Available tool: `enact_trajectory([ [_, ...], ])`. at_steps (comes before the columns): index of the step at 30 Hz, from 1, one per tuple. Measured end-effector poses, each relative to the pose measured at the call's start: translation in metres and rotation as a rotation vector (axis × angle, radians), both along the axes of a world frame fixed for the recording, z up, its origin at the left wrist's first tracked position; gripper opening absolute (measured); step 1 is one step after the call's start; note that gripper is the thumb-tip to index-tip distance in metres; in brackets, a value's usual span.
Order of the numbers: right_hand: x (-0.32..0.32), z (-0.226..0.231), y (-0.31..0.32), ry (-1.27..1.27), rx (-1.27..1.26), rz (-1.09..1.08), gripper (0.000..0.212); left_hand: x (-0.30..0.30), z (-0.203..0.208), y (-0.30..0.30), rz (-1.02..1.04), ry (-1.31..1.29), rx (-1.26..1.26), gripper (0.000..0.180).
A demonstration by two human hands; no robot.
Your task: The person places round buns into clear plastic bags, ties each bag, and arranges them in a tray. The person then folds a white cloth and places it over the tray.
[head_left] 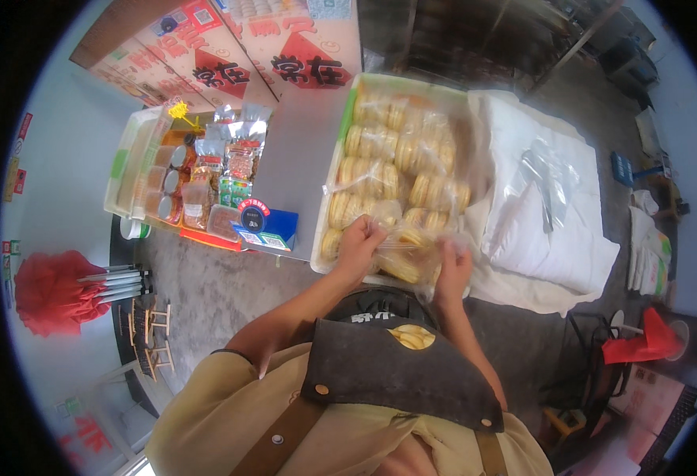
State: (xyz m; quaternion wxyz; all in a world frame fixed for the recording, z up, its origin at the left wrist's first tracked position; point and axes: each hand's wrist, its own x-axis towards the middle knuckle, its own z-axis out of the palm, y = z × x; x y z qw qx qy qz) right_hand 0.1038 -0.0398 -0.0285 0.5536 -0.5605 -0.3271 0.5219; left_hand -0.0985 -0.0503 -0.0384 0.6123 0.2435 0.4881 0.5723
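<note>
Between my two hands is a clear plastic bag (406, 260) with round, pale yellow flatbreads showing inside. My left hand (361, 244) pinches the bag's left side. On the other side, my right hand (453, 268) grips the bag with its fingers closed on the film. Both hands are over the near end of a long, light-coloured tray (322, 232). Several more clear bags of stacked flatbreads (368, 176) lie in rows in it. The film's folds partly hide what is in the bag I hold.
White padded cloth (515, 230) lies right of the tray, with clear plastic bags (551, 182) on top. To the left are a box of jars and packets (205, 174) and a blue stand (273, 230). Printed boards (285, 47) rise behind. A red cloth bundle (59, 293) is far left.
</note>
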Motion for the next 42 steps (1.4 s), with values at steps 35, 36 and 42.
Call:
enact_trajectory([
  [35, 0.007, 0.111, -0.008, -0.217, 0.078, 0.551, 0.01, 0.014, 0.096, -0.042, -0.118, -0.058, 0.198, 0.025],
  [36, 0.008, 0.113, -0.007, -0.201, 0.065, 0.556, 0.009, 0.015, 0.098, -0.042, -0.135, -0.017, 0.23, 0.028],
  [42, -0.003, 0.127, -0.008, -0.227, 0.22, 0.619, 0.007, 0.024, 0.094, -0.038, -0.293, 0.737, 0.475, 0.042],
])
